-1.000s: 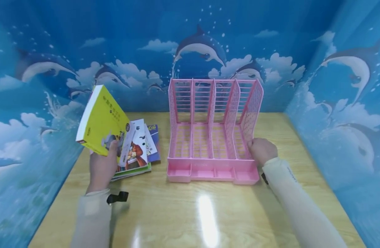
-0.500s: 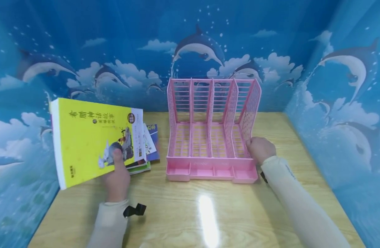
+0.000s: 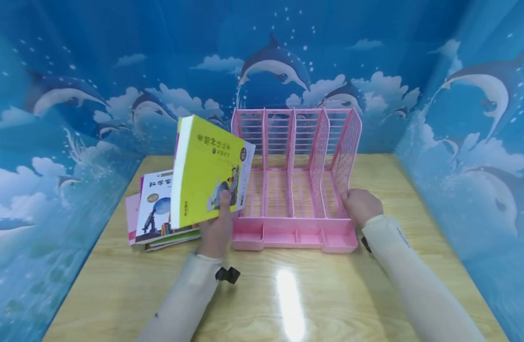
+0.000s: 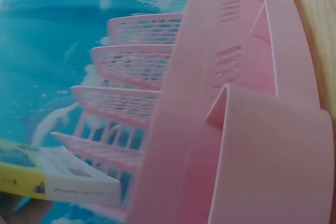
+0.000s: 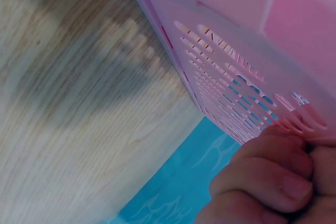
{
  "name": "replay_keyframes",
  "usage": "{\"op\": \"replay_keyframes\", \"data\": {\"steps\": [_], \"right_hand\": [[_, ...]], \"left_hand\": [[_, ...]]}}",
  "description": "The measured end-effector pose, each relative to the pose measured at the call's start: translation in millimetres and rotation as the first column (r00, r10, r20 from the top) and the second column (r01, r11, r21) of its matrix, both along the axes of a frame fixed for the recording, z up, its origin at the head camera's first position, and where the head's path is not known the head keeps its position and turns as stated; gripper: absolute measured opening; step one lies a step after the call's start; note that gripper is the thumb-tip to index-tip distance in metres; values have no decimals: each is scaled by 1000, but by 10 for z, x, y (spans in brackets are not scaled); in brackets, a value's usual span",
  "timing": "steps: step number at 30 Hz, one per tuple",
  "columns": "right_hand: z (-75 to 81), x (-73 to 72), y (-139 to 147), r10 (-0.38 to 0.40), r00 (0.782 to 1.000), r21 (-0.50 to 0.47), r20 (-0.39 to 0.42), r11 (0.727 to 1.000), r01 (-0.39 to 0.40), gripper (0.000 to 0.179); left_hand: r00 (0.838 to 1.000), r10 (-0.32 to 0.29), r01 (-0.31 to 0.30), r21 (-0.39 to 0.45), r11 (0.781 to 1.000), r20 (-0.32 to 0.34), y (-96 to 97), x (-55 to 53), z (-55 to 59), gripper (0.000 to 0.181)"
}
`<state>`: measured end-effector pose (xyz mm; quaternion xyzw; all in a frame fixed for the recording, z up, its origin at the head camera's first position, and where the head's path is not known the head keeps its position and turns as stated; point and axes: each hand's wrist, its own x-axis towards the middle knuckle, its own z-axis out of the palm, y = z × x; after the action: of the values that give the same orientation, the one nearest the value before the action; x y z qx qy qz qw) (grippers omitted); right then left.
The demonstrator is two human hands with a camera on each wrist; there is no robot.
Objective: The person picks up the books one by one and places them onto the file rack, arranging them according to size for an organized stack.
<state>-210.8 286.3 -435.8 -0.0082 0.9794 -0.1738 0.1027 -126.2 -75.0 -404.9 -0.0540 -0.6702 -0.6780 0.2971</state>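
Head view: the table (image 3: 338,294) supports a pink rack (image 3: 293,224) with four slots and, to its left, a pile of books (image 3: 157,221). A yellow book (image 3: 208,175) is raised and tilted near the rack's left end, overlapping both pile and rack in view; contact with the rack cannot be determined. The left hand (image 3: 216,230) grips the book's lower edge, thumb on the cover; the right hand (image 3: 363,207), fingers curled, grips the rack's right side panel.
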Motion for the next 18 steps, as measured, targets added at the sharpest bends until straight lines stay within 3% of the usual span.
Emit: {"op": "replay_keyframes", "data": {"steps": [4, 8, 12, 15, 16, 18], "right_hand": [[-57, -10, 8, 13, 1000, -13, 4, 1000, -13, 51], [-107, 4, 12, 7, 1000, -15, -4, 1000, -7, 51], [-91, 10, 17, -8, 1000, -29, -5, 1000, 8, 51], [-58, 9, 34, -10, 1000, -25, -12, 1000, 9, 53], [-54, -2, 26, -8, 1000, -21, -14, 1000, 8, 53], [-62, -27, 15, -1, 1000, -5, -21, 1000, 1, 54]], "left_hand": [[987, -64, 68, -26, 997, 149, 81, -268, -125, 44], [963, 24, 22, -166, 986, 268, 175, -449, -282, 45], [905, 133, -1, -311, 950, 404, 252, -560, -340, 45], [865, 157, 32, -365, 931, 476, 290, -593, -327, 48], [862, 158, 36, -368, 929, 483, 286, -596, -329, 48], [870, 187, -8, -366, 930, 457, 279, -605, -347, 46]]}}
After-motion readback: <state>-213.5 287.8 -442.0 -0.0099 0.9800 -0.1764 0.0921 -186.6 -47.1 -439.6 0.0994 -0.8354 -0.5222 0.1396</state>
